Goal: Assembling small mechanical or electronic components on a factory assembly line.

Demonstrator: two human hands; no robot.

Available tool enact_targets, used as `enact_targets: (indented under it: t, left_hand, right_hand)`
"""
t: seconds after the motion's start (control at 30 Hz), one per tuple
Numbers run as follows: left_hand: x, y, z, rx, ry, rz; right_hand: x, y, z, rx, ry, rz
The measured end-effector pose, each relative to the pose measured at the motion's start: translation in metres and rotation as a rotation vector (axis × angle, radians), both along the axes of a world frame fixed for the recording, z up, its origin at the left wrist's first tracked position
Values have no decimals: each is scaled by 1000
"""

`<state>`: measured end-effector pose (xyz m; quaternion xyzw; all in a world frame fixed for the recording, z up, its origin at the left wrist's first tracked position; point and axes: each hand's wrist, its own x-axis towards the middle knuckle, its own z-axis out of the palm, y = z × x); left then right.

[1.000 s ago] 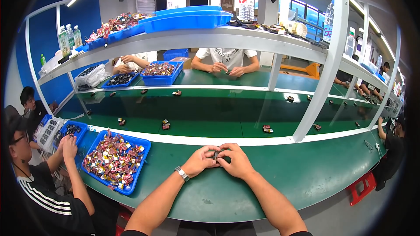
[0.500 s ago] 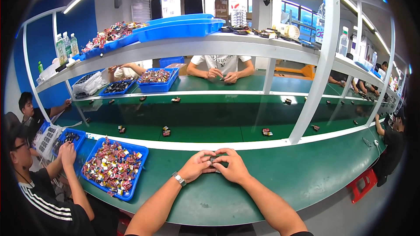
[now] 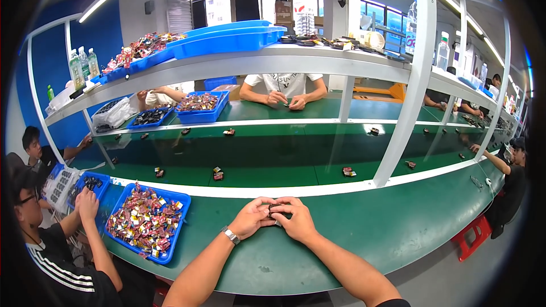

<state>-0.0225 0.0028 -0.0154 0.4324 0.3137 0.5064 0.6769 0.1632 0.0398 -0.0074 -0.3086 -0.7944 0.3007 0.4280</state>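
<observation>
Close to the near edge of the belt frame, my left hand (image 3: 253,219) and my right hand (image 3: 297,223) meet over the green tabletop (image 3: 347,239). Both are closed around a small dark part (image 3: 272,209), pinched between thumbs and fingers. My fingers cover most of it, so its exact kind cannot be made out. A blue tray (image 3: 186,200) stands to the left of my left hand, heaped with small red, yellow and white pieces (image 3: 145,220).
Beyond a white rail (image 3: 227,190), a green conveyor belt (image 3: 273,159) carries scattered small assemblies (image 3: 348,171). A white post (image 3: 404,85) and a shelf (image 3: 239,63) stand over it. At left a co-worker (image 3: 57,256) sits beside a blue tray of black parts (image 3: 91,183).
The grip on the dark part has shifted a little, with my right fingers turning over it. Assemblies on the belt have moved slightly rightward. A co-worker at far right has stretched an arm toward the belt.
</observation>
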Motion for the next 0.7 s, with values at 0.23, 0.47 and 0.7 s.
enact_targets:
  t: [0.23, 0.47, 0.7]
  left_hand:
    - [1, 0, -2, 16, -14, 5]
    - [2, -1, 0, 73, -33, 67]
    - [5, -1, -2, 43, -96, 28]
  right_hand:
    - [0, 1, -1, -26, -7, -3]
    - [-3, -9, 11, 182, 26, -4]
    - [-4, -5, 3, 182, 42, -56]
